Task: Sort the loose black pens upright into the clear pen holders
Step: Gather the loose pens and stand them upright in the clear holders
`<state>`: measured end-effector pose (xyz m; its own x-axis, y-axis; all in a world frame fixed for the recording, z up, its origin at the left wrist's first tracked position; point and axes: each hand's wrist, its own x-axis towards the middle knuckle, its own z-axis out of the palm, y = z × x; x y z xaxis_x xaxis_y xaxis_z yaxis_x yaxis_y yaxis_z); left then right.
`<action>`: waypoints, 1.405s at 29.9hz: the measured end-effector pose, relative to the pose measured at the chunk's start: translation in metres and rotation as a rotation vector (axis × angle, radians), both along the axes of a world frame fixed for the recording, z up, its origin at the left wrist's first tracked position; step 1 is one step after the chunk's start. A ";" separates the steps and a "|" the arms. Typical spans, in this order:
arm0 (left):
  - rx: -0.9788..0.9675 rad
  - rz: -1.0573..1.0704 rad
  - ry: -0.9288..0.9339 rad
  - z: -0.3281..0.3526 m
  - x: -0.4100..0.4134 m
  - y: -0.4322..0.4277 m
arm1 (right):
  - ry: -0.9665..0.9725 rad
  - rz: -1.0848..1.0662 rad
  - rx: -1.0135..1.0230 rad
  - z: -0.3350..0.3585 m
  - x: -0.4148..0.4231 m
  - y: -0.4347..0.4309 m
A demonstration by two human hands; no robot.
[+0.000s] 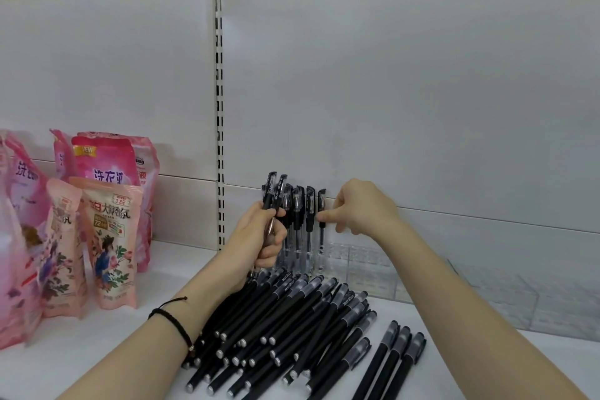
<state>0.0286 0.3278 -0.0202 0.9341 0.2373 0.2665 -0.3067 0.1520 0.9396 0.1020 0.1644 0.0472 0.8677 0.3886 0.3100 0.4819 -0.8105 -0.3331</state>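
A heap of loose black pens (292, 328) lies on the white shelf in front of me. Three more pens (394, 364) lie side by side to its right. Behind the heap stands a clear pen holder (360, 269) against the back panel, with several black-capped pens (300, 221) upright in its left end. My left hand (259, 237) grips two or three pens upright just left of the holder. My right hand (360, 208) pinches the rightmost upright pen (321, 224) between thumb and finger.
Pink and peach detergent pouches (107, 237) stand on the shelf at the left. A slotted white upright (220, 107) divides the back panel. More clear holders (526, 302) extend to the right along the back. Green foliage and red leaves show above the panel.
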 end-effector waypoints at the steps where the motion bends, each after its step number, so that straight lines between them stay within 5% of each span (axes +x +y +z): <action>1: 0.012 -0.029 -0.018 -0.001 -0.001 -0.001 | -0.003 0.015 0.026 0.004 -0.002 -0.001; 6: 0.123 -0.132 -0.101 -0.006 -0.005 -0.005 | 0.233 0.300 0.499 0.021 -0.016 -0.003; 14: 0.197 -0.177 -0.126 -0.004 -0.007 -0.004 | 0.460 0.375 0.686 0.012 -0.018 0.008; 20: 0.260 -0.076 -0.031 -0.007 -0.004 0.002 | 0.341 0.356 0.936 0.020 -0.013 0.003; 29: 0.160 -0.077 0.020 -0.006 -0.001 0.004 | -0.022 0.235 0.683 0.030 -0.004 -0.018; 34: -0.057 -0.217 0.048 -0.002 -0.003 0.006 | -0.010 0.214 0.621 0.021 0.001 -0.011; 42: -0.026 -0.256 0.036 -0.003 -0.006 0.008 | -0.032 0.182 0.500 0.023 0.004 -0.017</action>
